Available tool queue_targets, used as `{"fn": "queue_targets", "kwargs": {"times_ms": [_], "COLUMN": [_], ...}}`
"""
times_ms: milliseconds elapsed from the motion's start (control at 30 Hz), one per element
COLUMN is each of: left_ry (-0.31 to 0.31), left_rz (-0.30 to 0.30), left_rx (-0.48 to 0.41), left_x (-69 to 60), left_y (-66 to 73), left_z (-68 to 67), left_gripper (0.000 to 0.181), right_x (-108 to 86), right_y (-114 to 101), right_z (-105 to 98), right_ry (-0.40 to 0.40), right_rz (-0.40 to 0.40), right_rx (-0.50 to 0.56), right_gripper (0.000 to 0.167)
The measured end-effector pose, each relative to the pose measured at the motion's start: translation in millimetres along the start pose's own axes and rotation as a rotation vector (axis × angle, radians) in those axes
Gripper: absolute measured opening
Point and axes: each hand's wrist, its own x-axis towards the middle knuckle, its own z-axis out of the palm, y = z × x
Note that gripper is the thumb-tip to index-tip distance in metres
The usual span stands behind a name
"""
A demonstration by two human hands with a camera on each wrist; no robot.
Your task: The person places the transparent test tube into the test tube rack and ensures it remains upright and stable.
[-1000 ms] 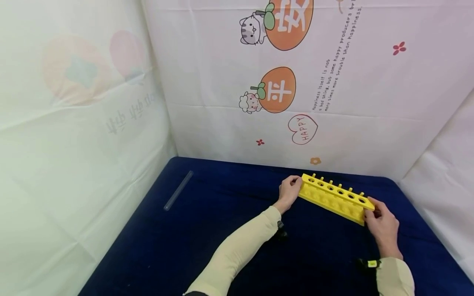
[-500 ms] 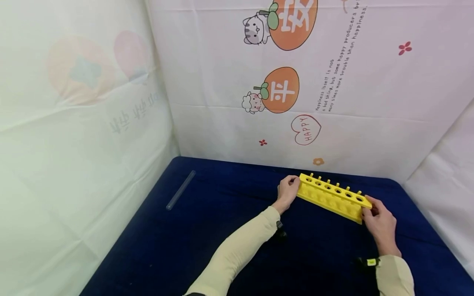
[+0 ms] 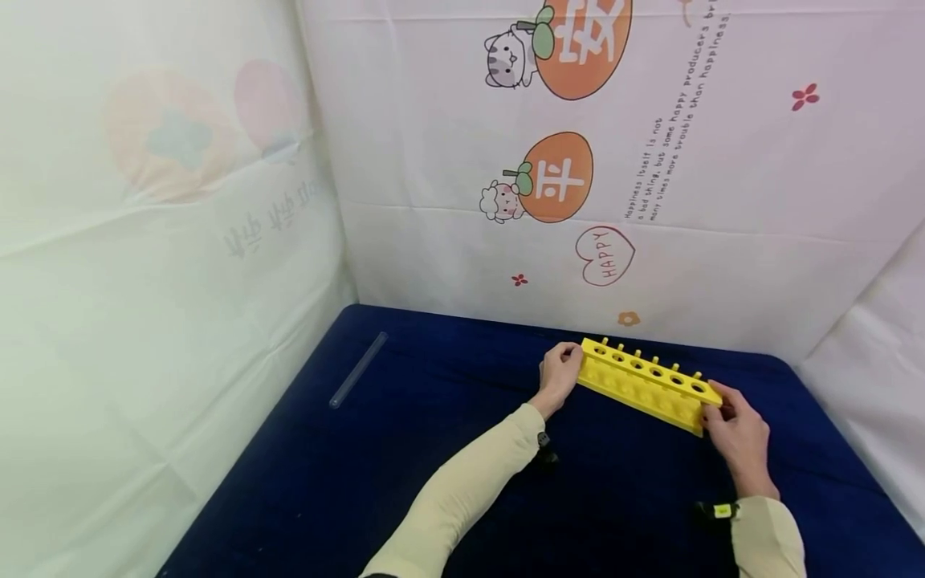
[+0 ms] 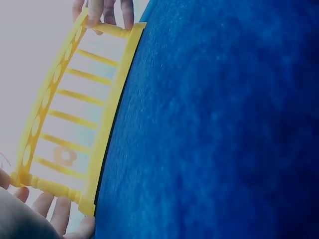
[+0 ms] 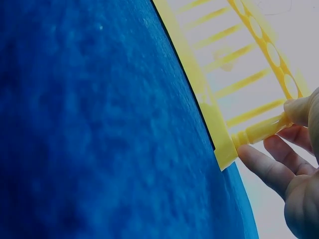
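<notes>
Yellow rack (image 3: 639, 392): smooth, looks like plastic, long and narrow. Top rail pierced by six round holes; slim rounded pegs in a row; ridged post at each end. Stands slantwise on the far right part of the table (image 3: 433, 433), whose dark blue cover has a soft nap.

Left hand (image 3: 562, 371) grips the rack's left end, fingers bent, gap closed down to the post. Right hand (image 3: 740, 429) pinches the other end: thumb up by the rail, fingertips against the post. Both forearms reach forward in pale sleeves (image 3: 462, 498).

Clear tube (image 3: 359, 369), slender, lies well apart at the left; contents unreadable. White creased cloth (image 3: 419, 160) hangs behind, printed with fruit and lettering.
</notes>
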Motion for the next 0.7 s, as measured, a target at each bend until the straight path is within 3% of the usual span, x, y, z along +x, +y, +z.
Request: {"fn": "queue_targets", "kwargs": {"times_ms": [700], "left_ry": [0.056], "left_rz": [-0.025], "left_rx": [-0.021], "left_x": [1.4], "left_y": [-1.2], "left_z": [-17.8], "left_gripper": [0.019], "right_x": [5.2], "right_y": [-12.8], "right_z": [16.9], "right_ry": [-0.03], "right_rz": [-0.027], "right_rx": [0.05], "right_gripper": [0.046]}}
